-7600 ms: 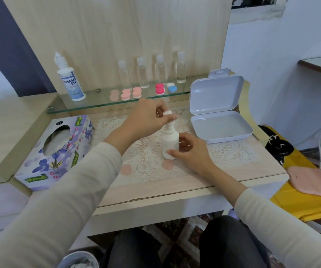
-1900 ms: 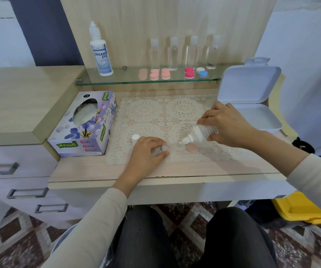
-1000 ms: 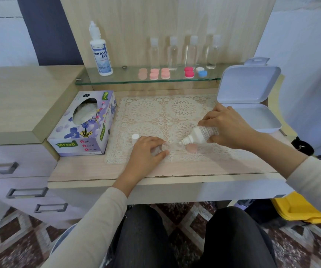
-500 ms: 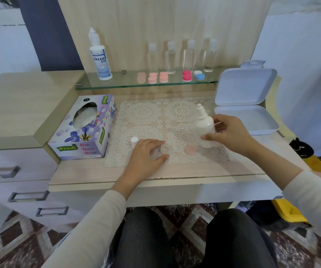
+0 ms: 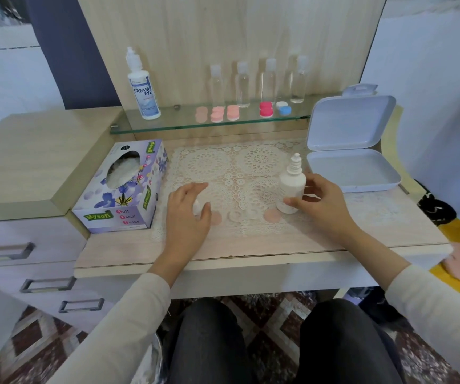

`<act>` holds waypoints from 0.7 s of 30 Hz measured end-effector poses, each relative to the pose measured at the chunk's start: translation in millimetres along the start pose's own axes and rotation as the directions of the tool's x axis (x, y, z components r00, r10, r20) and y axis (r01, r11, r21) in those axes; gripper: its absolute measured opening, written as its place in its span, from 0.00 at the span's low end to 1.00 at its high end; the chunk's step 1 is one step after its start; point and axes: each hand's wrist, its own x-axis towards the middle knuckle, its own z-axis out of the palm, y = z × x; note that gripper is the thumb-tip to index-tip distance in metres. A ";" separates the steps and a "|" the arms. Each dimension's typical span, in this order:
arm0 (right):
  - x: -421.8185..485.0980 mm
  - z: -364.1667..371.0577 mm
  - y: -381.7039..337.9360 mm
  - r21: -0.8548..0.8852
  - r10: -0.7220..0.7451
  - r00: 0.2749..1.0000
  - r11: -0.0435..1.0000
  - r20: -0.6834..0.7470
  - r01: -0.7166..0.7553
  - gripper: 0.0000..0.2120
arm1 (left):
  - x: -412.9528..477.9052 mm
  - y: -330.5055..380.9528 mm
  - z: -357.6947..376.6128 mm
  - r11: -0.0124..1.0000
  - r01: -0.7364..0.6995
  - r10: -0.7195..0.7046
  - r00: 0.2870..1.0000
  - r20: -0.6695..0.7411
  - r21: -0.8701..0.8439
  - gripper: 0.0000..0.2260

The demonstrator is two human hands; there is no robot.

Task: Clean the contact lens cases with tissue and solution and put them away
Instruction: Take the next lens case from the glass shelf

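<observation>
Lying near the table's point(image 5: 375, 225) front edge, the clear lens case point(image 5: 234, 216) sits between the right hand point(image 5: 320, 206), gripping an upright white bottle point(image 5: 292, 187), and the left hand point(image 5: 187, 217), curved over a white cap point(image 5: 197, 208), grip unclear. At the left edge stands a tissue box point(image 5: 123, 187) marked "Mysoft Soft Facial Tissue". On the glass shelf point(image 5: 173, 124) is a tall bottle point(image 5: 142, 87) marked "DREAM EYE".
</observation>
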 end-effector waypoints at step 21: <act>-10.9 6.9 -1.8 0.055 -0.099 0.991 0.993 -0.088 0.104 0.26 | 71.3 112.7 15.1 0.905 0.069 0.064 0.953 0.295 -0.420 0.12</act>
